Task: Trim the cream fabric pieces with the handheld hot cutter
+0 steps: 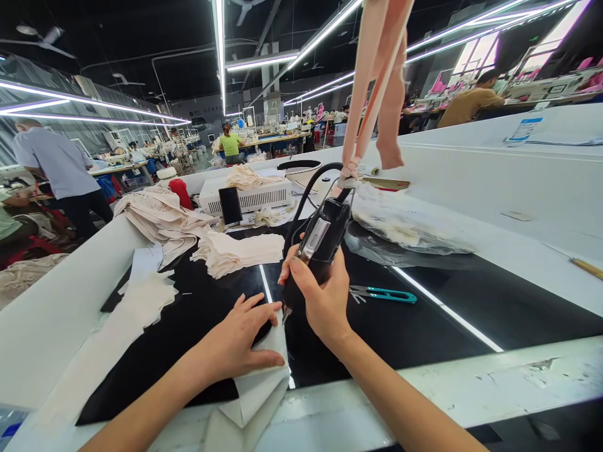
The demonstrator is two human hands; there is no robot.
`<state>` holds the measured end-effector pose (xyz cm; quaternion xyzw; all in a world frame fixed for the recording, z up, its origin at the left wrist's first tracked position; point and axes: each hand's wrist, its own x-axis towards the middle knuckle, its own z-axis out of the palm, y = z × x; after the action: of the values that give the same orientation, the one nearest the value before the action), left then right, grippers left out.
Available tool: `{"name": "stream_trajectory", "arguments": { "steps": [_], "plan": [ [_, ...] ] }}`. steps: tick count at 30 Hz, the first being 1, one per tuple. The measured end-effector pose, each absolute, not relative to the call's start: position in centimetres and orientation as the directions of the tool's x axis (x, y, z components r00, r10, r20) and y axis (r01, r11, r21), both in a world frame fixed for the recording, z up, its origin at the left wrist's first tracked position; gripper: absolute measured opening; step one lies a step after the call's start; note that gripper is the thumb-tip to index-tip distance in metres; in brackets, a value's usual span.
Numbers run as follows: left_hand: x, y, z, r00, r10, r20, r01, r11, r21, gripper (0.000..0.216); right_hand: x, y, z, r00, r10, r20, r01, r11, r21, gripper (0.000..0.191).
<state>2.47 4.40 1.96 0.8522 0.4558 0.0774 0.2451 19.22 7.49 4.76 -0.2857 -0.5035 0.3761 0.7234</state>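
Observation:
My right hand (pixel 325 295) is wrapped round a black corded hand tool (pixel 325 232) with a silver plate on its side. Its narrow metal tip points down at the edge of a pale cloth piece (pixel 254 392). Against that cloth lies my left hand (pixel 245 339), palm down and fingers spread, close to the tip. The cloth hangs in folds over the table's front edge. A knotted pink fabric strip (pixel 372 81) holds the tool's top end from above. Right of my right hand lie teal thread snips (pixel 389 295) on the black work surface (pixel 424 314).
Stacked cream cloth pieces (pixel 240 251) lie ahead, with another pile (pixel 160 216) behind left and pale cloth (pixel 117 333) at left. A vented white box (pixel 268 193), a phone (pixel 230 206) and a clear plastic bag (pixel 409 220) stand farther back. White side walls (pixel 509 182) border the table.

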Motion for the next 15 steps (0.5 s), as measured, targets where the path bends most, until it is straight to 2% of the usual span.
{"name": "stream_trajectory", "arguments": {
  "steps": [7,12,15],
  "plan": [
    [2.33,4.21,2.13,0.562,0.822,-0.095,0.748,-0.456,0.481,0.043,19.24,7.62,4.36,0.214,0.827,0.520,-0.254,0.561,-0.787,0.028],
    [2.27,4.15,2.03,0.566,0.823,-0.053,0.734,-0.474,0.486,0.059,19.17,7.79,4.16,0.210,0.828,0.519,-0.250,0.559,-0.791,0.027],
    [2.29,4.26,1.85,0.567,0.823,-0.037,0.733,-0.485,0.477,0.061,18.94,7.71,4.18,0.201,0.817,0.540,-0.227,0.576,-0.786,0.026]
  ]
}}
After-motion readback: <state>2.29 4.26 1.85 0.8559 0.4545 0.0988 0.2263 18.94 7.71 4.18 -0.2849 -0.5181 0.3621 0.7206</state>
